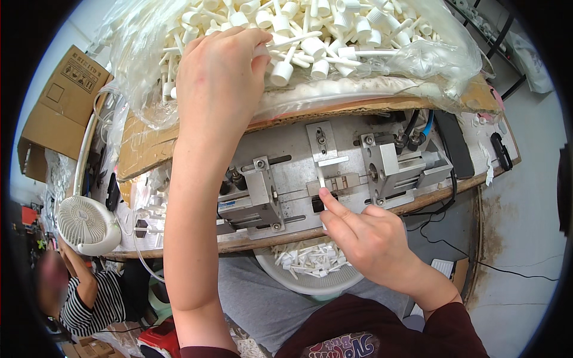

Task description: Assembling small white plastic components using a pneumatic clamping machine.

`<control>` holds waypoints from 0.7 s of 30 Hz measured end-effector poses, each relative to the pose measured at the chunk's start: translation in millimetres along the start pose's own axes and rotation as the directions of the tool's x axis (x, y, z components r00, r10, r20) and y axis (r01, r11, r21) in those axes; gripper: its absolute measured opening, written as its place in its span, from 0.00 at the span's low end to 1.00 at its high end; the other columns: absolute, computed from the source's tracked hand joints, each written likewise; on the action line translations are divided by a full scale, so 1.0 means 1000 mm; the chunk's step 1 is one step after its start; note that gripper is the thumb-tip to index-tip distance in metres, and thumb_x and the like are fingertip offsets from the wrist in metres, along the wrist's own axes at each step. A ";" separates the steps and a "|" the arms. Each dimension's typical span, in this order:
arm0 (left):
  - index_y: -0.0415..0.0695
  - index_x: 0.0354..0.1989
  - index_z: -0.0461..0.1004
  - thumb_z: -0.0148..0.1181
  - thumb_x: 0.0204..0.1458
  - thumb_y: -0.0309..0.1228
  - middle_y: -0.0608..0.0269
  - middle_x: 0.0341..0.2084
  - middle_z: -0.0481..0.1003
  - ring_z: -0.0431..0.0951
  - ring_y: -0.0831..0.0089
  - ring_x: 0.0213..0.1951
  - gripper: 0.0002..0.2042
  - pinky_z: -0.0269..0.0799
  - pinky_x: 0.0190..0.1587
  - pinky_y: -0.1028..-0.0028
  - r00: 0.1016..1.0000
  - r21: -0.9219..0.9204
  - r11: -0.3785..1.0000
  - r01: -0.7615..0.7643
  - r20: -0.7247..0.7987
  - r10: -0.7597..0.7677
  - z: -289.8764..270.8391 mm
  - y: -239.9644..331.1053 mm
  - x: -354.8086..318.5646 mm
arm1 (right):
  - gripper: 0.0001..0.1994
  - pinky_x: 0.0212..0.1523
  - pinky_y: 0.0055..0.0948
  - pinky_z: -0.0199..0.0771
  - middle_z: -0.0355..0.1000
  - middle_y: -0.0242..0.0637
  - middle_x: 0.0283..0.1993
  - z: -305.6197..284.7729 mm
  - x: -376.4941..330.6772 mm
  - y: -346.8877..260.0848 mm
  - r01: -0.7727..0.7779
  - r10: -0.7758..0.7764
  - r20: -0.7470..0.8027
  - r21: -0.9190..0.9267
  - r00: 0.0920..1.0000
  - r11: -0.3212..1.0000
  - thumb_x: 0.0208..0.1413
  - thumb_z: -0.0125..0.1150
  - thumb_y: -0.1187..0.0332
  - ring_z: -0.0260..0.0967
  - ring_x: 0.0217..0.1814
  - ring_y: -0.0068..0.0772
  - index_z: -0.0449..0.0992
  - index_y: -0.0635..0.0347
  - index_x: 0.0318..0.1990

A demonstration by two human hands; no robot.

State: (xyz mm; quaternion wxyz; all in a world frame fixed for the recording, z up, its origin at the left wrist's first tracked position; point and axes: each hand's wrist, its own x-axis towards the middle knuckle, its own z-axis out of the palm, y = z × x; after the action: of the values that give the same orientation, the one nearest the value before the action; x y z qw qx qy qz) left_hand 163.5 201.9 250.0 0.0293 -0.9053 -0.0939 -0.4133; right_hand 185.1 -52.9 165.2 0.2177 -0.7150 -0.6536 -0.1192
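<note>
Head view: a small white plastic nozzle (321,177), short and tube-like, stands upright in the metal jig (334,173) on the table (239,243), pinched by the right hand (364,235). At eleven o'clock, the left hand (218,77) grasps nozzles in the bag (334,30).

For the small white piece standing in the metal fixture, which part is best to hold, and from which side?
Judging by its pose, grip the white piece by its upper stem, coming from the near side, as the right hand does. It stands upright in the metal fixture, lower end seated, and brackets flank left and right.
</note>
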 end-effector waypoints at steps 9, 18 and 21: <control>0.37 0.40 0.82 0.68 0.50 0.19 0.59 0.41 0.78 0.78 0.80 0.37 0.09 0.79 0.29 0.85 0.974 -0.436 0.884 0.170 -0.063 -0.219 -0.060 0.056 -0.044 | 0.12 0.25 0.24 0.65 0.80 0.39 0.46 -0.019 0.017 0.017 -0.050 0.058 -0.028 0.241 0.998 0.969 0.47 0.71 0.67 0.67 0.21 0.28 0.79 0.60 0.38; 0.35 0.40 0.81 0.74 0.40 0.19 0.47 0.50 0.77 0.83 0.66 0.38 0.16 0.82 0.38 0.74 0.954 -0.468 0.849 0.246 0.270 -0.128 -0.067 0.109 -0.122 | 0.13 0.39 0.42 0.77 0.76 0.42 0.38 -0.029 0.132 0.060 -0.071 0.140 -0.421 0.175 0.896 0.982 0.49 0.69 0.64 0.78 0.40 0.44 0.80 0.61 0.39; 0.36 0.41 0.81 0.73 0.41 0.21 0.50 0.49 0.79 0.83 0.67 0.33 0.16 0.79 0.35 0.74 0.937 -0.397 0.884 0.248 0.328 -0.116 -0.051 0.117 -0.146 | 0.15 0.26 0.27 0.64 0.72 0.32 0.28 -0.009 0.148 0.079 0.002 -0.005 -0.430 -0.007 0.903 1.000 0.48 0.71 0.61 0.63 0.23 0.24 0.80 0.59 0.41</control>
State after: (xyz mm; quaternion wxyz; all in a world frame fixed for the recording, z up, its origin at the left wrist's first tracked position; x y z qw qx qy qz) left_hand 55.5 59.0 176.4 -0.2258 -0.9273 -0.0889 -0.2849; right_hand 281.9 69.9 228.1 0.3540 -0.6705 -0.5907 -0.2762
